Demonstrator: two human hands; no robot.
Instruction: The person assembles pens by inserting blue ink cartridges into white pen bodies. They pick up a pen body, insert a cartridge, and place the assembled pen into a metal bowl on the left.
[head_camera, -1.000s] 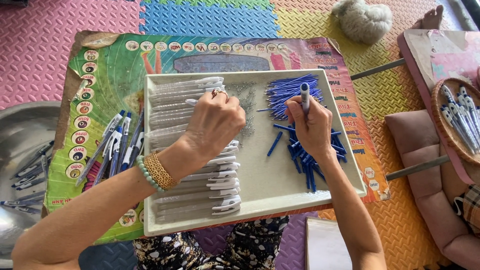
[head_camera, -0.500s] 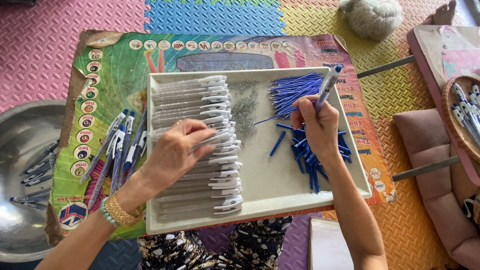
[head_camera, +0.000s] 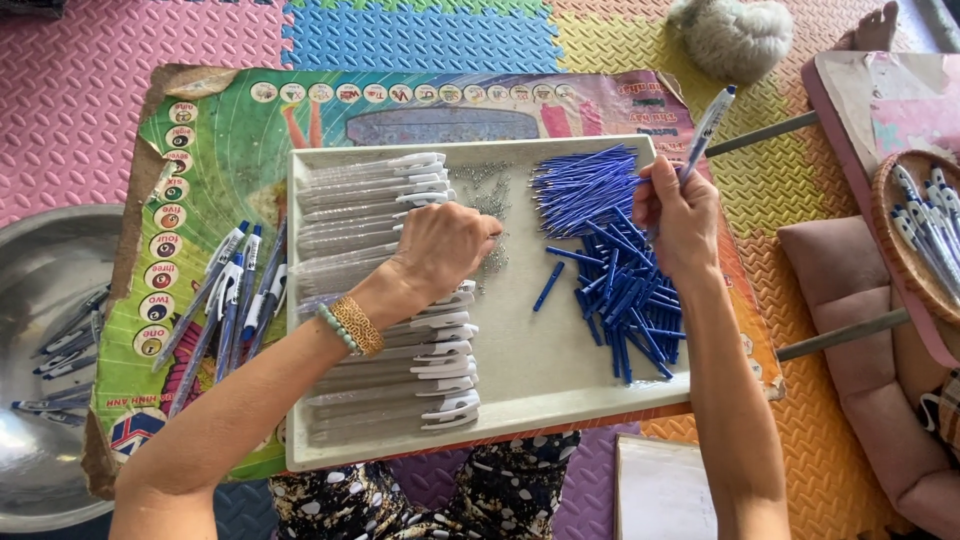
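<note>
The right hand (head_camera: 680, 215) is closed around a pen (head_camera: 706, 128). The pen is white and see-through with a blue tip, and it sticks up and away from the hand at a slant. The hand is held over the right side of a white tray (head_camera: 530, 385). Just under it lies a heap of short blue pen parts (head_camera: 630, 305). Beside those, toward the far edge of the tray, lies a bunch of thin blue ink tubes (head_camera: 585, 185).

The left hand (head_camera: 445, 245) is in the middle of the tray with its fingers curled down. Its fingertips are at a patch of tiny metal springs (head_camera: 490, 190); I cannot tell if it is pinching any. It lies over a row of clear pen barrels with white clips (head_camera: 400, 355), stacked along the left side of the tray.

The tray sits on a colourful board (head_camera: 200, 200). Finished pens (head_camera: 235, 290) lie on the board left of the tray. More pens lie in a metal bowl (head_camera: 40, 300) at the far left and in a basket (head_camera: 915, 240) at the right.
</note>
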